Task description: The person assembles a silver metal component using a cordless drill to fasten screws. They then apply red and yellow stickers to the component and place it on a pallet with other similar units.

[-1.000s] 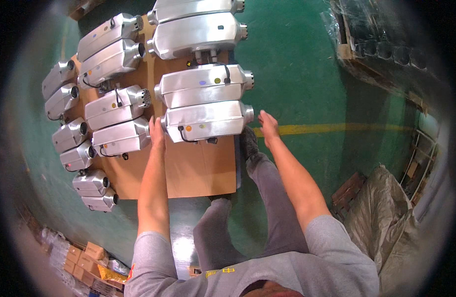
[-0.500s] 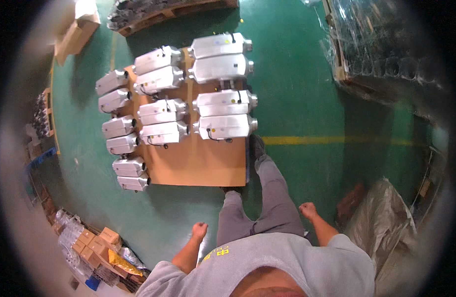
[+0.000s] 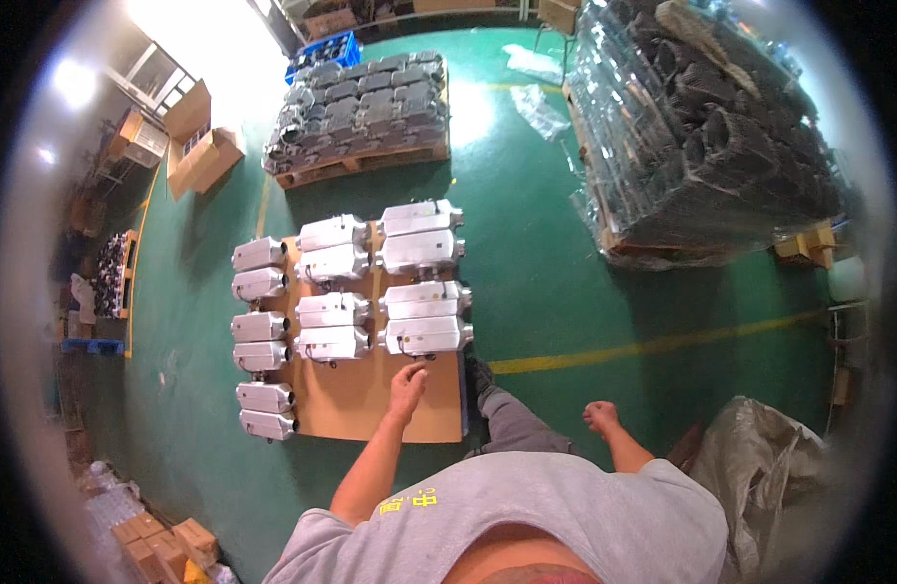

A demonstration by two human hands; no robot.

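Silver metal units with round end openings and short black cables, much like air heaters, lie in three columns on a brown cardboard sheet (image 3: pixel 371 409). My left hand (image 3: pixel 408 389) is stretched over the sheet, just below the nearest unit of the right column (image 3: pixel 427 336). Its fingers are partly extended and nothing shows in them; whether they touch the cable there I cannot tell. Out to the right, over the green floor, my right hand (image 3: pixel 600 417) hangs with curled fingers and holds nothing visible.
Ahead stands a pallet of stacked grey metal parts (image 3: pixel 371 107), with a blue crate (image 3: pixel 322 54) behind. A film-wrapped pallet of black ribbed hoses (image 3: pixel 701 165) fills the far right. An open carton (image 3: pixel 200 146) is at far left, a large sack (image 3: pixel 760 477) at near right.
My left hand has moved forward from beside my leg to the units' near edge. The view has tilted up, showing more of the far pallets. My right hand stays at my side.
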